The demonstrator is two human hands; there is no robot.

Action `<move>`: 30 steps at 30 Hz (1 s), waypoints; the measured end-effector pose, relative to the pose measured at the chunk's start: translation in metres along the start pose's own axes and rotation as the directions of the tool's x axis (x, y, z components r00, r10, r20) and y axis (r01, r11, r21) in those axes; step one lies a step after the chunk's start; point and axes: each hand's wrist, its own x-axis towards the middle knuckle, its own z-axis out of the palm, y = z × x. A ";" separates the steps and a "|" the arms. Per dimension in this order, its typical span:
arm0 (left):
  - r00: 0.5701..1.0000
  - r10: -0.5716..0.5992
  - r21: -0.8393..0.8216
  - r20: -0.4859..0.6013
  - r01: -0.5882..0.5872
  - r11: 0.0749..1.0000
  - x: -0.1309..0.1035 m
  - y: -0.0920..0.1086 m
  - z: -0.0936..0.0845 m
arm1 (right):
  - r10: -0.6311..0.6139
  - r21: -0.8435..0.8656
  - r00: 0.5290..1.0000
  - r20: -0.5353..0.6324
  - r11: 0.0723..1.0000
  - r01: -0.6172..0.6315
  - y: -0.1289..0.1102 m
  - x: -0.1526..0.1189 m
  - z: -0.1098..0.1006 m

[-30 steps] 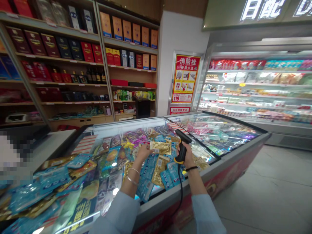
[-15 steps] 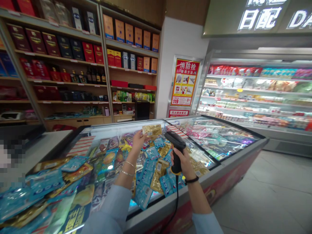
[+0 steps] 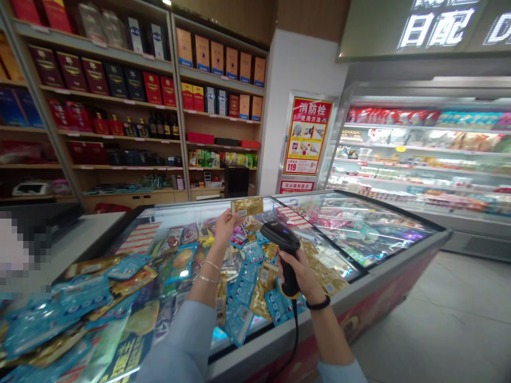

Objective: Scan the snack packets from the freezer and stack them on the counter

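My left hand [image 3: 227, 225] pinches the left end of a gold packet [image 3: 249, 206], held up above the freezer with a white barcode label facing me. In my right hand [image 3: 300, 266] is a black barcode scanner [image 3: 280, 235], gripped by its handle, its head tilted toward the gold packet. The two are a short way apart. A cable hangs from the scanner's base past the freezer edge. Below both hands, blue packets [image 3: 238, 319] and gold packets [image 3: 264, 284] lie in a loose heap on the freezer's glass top.
A second pile of blue and gold packets [image 3: 83, 292] lies at the left. The chest freezer's grey rim [image 3: 399, 260] runs along the right. Shelves of boxes and bottles [image 3: 136, 127] stand behind, with a lit refrigerated display [image 3: 423, 143] at the far right.
The view has turned slightly left. My right hand has brought the scanner a little left, and its head points more toward the gold packet, which my left hand still holds.
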 end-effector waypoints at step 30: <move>0.990 0.077 0.093 -0.117 -0.066 0.994 -0.060 0.113 -0.077 | -0.023 0.426 0.997 0.071 0.905 -0.010 -0.003 0.012 0.047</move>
